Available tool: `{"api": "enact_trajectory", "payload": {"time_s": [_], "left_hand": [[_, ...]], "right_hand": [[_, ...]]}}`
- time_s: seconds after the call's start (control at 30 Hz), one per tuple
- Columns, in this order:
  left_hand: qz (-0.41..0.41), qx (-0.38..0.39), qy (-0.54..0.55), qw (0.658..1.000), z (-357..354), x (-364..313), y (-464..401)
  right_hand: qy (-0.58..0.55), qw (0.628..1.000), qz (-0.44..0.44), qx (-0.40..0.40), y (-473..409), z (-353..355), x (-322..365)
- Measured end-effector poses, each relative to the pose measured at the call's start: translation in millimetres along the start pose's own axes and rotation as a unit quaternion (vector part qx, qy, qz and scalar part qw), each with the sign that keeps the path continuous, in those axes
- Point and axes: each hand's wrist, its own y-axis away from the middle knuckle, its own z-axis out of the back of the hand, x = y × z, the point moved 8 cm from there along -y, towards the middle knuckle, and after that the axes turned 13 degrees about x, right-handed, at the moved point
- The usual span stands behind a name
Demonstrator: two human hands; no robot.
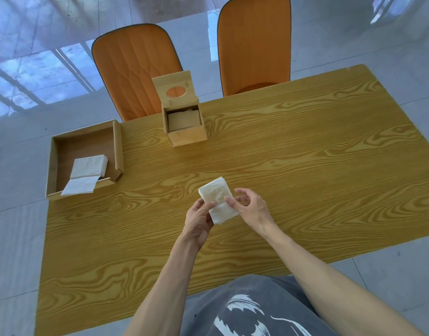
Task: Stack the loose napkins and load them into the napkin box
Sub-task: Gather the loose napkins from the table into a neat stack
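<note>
A small stack of white napkins [214, 194] is held just above the middle of the wooden table [305, 154]. My left hand [198, 223] grips its near left edge; my right hand [249, 208] pinches its right side. The wooden napkin box [188, 135] stands at the far side with its hinged lid [175, 89] raised, and napkins lie inside it. A wooden tray [54, 163] at the left holds another stack of napkins [89, 166], and one napkin [80, 186] hangs over the tray's low front edge.
Two orange chairs [135, 69] [254, 44] stand behind the table's far edge. The tray overhangs the table's left edge. A grey tiled floor surrounds the table. My grey printed shirt [252, 309] fills the bottom of the view.
</note>
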Motion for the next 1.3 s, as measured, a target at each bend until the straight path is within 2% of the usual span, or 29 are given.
{"api": "enact_trajectory", "payload": {"time_s": [0.13, 0.23, 0.33, 0.47, 0.57, 0.7, 0.9, 1.03, 1.3], "left_hand": [[-0.018, 0.028, 0.034, 0.999, 2, -13, 7], [-0.026, 0.032, 0.000, 0.999, 10, -21, 13], [-0.043, -0.031, -0.161, 0.986, 33, -39, 24], [-0.062, -0.094, -0.344, 0.932, 55, -62, 32], [-0.095, -0.115, -0.434, 0.888, 60, -76, 35], [-0.099, -0.096, -0.445, 0.885, 60, -80, 36], [-0.067, -0.061, -0.404, 0.910, 64, -70, 33], [-0.072, -0.056, -0.396, 0.914, 60, -71, 30], [-0.096, -0.062, -0.399, 0.910, 62, -79, 23]], "right_hand": [[-0.086, 0.993, -0.001, 0.076, -7, -17, 8], [-0.107, 0.988, 0.035, 0.106, -10, -26, 19], [-0.008, 0.994, 0.079, 0.070, -13, -26, 32], [0.204, 0.969, 0.134, 0.024, -13, -32, 57], [0.257, 0.952, 0.164, 0.012, -12, -39, 71], [0.262, 0.951, 0.162, 0.036, -14, -51, 71], [0.223, 0.963, 0.132, 0.069, -18, -58, 59], [0.160, 0.977, 0.126, 0.065, -17, -55, 57], [0.182, 0.973, 0.134, 0.044, -19, -52, 66]]}}
